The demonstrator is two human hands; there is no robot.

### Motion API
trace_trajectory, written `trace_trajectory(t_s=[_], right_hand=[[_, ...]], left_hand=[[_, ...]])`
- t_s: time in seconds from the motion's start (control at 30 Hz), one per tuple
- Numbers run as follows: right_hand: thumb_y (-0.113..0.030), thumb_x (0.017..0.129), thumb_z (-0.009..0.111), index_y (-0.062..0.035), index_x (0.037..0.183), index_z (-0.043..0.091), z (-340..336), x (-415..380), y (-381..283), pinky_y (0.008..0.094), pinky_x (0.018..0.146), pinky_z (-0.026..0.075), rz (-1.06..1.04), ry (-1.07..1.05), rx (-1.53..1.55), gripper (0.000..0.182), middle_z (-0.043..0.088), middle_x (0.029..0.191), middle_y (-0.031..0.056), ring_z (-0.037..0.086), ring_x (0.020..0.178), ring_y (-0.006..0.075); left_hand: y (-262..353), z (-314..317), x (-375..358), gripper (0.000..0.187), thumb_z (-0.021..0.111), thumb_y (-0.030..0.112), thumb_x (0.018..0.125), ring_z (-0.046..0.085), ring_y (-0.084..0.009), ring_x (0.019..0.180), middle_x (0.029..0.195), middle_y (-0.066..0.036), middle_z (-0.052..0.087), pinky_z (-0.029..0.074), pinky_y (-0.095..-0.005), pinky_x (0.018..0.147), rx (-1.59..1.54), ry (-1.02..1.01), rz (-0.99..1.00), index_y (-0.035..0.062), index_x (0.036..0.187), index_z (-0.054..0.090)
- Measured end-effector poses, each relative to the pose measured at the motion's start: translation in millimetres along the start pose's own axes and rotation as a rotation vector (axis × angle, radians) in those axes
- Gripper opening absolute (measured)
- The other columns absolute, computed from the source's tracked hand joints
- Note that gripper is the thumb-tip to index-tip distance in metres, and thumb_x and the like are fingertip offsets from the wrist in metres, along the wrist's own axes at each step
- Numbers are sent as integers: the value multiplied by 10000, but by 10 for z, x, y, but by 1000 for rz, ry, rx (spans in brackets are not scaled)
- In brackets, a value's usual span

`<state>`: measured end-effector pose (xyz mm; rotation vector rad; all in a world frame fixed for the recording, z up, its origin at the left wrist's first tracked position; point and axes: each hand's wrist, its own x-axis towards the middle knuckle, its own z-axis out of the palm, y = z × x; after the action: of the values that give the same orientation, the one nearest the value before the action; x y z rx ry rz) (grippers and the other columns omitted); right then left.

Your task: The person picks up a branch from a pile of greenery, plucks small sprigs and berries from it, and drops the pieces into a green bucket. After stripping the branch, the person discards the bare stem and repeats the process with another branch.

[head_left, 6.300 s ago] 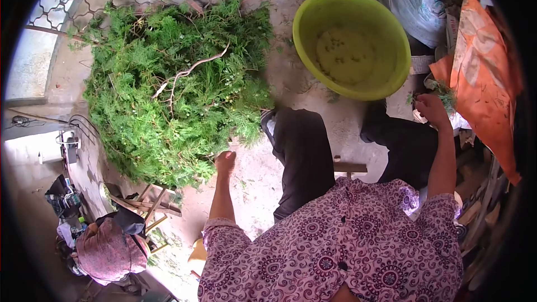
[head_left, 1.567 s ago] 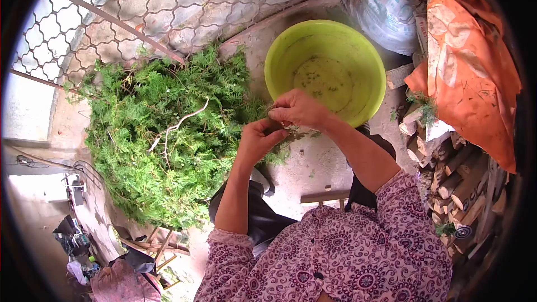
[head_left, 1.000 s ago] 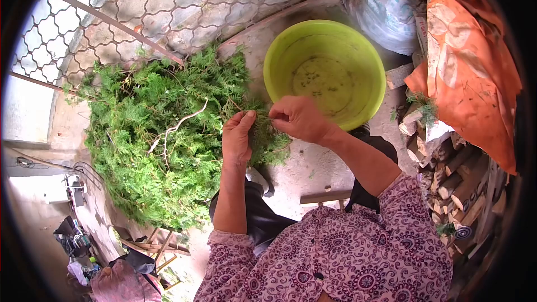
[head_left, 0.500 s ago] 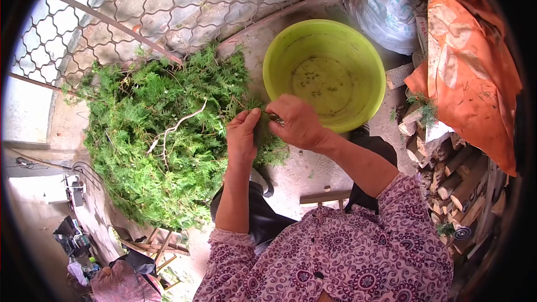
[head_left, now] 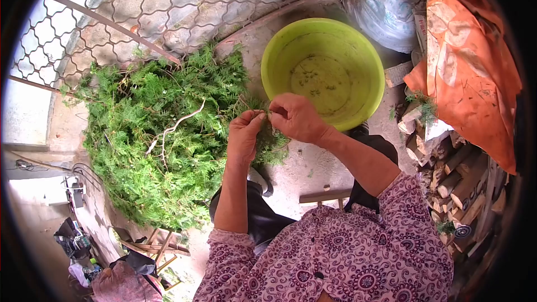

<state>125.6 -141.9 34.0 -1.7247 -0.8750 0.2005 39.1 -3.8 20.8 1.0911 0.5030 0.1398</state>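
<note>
Your left hand (head_left: 244, 134) and right hand (head_left: 295, 116) have drawn closer since a second ago, both closed on one green sprig (head_left: 268, 134), pinched at the green basin's (head_left: 358, 39) seven o'clock rim.

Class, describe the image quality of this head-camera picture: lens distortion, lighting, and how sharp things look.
Head view: strong fisheye bends the metal lattice fence and leaves black corners; bright daylight glares on the round lime-green plastic basin; left hand, right hand and the green leafy sprig between them are sharp.
</note>
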Motion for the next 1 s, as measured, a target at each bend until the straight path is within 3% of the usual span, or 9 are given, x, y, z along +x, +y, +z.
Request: trace_trajectory(t_s=[0.17,0.3,0.37,0.5,0.6,0.67,0.87,1.0], right_hand=[[-107,734,600,-7,704,547,-39,11,47,259,502,394,177,-82,144,117,497,563,45,457,537,86],[-226,718,648,-1,644,545,-82,10,29,313,504,413,218,-162,119,258,519,549,118,503,505,166],[-228,770,661,-24,688,551,-122,15,36,241,470,351,176,-262,50,246,460,537,-6,412,529,51],[-270,791,658,-31,685,561,-173,49,33,221,464,333,334,-408,312,278,468,555,-34,409,533,32],[-263,794,656,-50,631,566,-144,47,70,226,432,322,338,-401,501,282,473,538,-46,422,490,46],[-228,812,631,-50,715,577,-180,57,20,197,488,346,453,-485,704,211,493,591,-42,431,528,42],[-101,800,577,-64,793,574,-200,48,24,185,548,382,504,-424,1153,37,534,735,-10,470,593,57],[-48,766,566,-68,798,572,-305,103,13,198,549,398,496,-350,1020,37,538,765,-6,479,609,68]], left_hand=[[36,-10,-42,93,582,11,787,520,-49,662,775,-12,605,415,-180,605,123,-89,1,0,877,605],[-17,-21,-39,87,580,8,780,514,-36,672,776,2,597,412,-177,612,149,-153,44,10,865,600],[-8,-35,-48,81,583,11,779,517,-36,674,772,5,596,414,-178,614,131,-168,19,14,858,598],[56,-4,-102,65,595,23,774,531,-44,674,763,6,596,424,-180,620,65,-192,-39,23,838,593],[79,-6,-126,84,602,28,768,547,-62,658,756,-8,601,436,-188,616,-49,-201,-86,26,850,587],[109,35,-161,90,597,27,771,556,-75,650,756,-17,603,449,-203,611,-118,-191,-94,28,859,584],[112,-23,-111,100,573,42,785,578,-129,651,772,-42,610,487,-264,603,-265,-177,-21,33,885,579],[79,-48,-60,67,565,67,804,572,-144,653,763,-48,599,483,-272,600,-287,-62,-29,41,865,576]])
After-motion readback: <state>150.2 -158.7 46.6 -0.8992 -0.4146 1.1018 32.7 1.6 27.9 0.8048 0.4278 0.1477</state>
